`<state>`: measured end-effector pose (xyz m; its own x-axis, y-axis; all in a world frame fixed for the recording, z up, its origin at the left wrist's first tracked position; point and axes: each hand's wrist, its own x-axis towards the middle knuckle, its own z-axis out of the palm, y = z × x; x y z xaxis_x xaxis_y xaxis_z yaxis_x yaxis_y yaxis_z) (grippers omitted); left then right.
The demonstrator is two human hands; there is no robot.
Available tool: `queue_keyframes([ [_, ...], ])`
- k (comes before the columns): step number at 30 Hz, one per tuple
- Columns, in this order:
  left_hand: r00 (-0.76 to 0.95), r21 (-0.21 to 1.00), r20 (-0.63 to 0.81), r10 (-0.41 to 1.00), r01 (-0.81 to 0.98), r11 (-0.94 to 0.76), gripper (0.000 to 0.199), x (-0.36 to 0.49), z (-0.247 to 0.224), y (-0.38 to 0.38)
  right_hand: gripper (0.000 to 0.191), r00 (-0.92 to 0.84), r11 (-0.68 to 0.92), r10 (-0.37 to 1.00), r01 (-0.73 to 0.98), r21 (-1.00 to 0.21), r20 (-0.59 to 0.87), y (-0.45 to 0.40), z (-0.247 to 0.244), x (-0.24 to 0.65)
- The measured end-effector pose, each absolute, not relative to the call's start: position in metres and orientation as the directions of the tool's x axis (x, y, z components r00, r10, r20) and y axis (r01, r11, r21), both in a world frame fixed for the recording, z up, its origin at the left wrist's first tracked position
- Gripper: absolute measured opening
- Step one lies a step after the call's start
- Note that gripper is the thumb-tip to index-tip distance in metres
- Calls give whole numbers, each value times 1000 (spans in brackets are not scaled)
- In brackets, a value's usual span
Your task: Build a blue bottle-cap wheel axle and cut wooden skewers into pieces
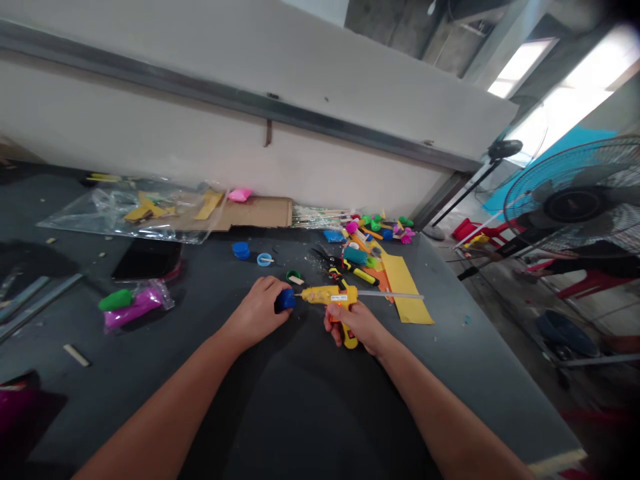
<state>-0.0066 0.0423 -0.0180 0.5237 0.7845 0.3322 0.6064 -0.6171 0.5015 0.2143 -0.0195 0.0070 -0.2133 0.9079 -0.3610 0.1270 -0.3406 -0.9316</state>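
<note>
My left hand point(260, 313) holds a small dark blue piece point(285, 300) between its fingers, just above the dark table point(305, 413). Wrapped round the handle of a yellow glue gun point(320, 295) is my right hand point(355, 325). The gun's nozzle points left and meets or nearly meets the blue piece. A clear glue stick point(390, 294) juts from the gun's rear. Close behind lie a green ring-shaped cap point(294, 275), a light blue cap point(265, 259), blue caps point(241, 251) and yellow-black pliers point(361, 272).
Yellow sheet point(411, 293) and colourful small pieces point(375, 225) lie at the back right. Cardboard point(257, 212) and a plastic bag point(120, 210) rest along the wall. A phone point(147, 260) and a purple packet point(135, 309) are left. A fan point(573, 203) stands beyond the table's right edge.
</note>
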Motion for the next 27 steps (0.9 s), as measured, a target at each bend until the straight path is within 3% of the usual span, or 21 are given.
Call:
queue_keyframes([
  [14, 529, 501, 316, 788, 612, -612, 24, -7, -16, 43, 41, -208, -296, 917, 215, -931, -340, -20, 9, 216],
  [27, 526, 518, 311, 792, 605, -605, 24, -7, -15, 42, 42, -156, -350, 904, 268, -898, -399, -20, 11, 213],
])
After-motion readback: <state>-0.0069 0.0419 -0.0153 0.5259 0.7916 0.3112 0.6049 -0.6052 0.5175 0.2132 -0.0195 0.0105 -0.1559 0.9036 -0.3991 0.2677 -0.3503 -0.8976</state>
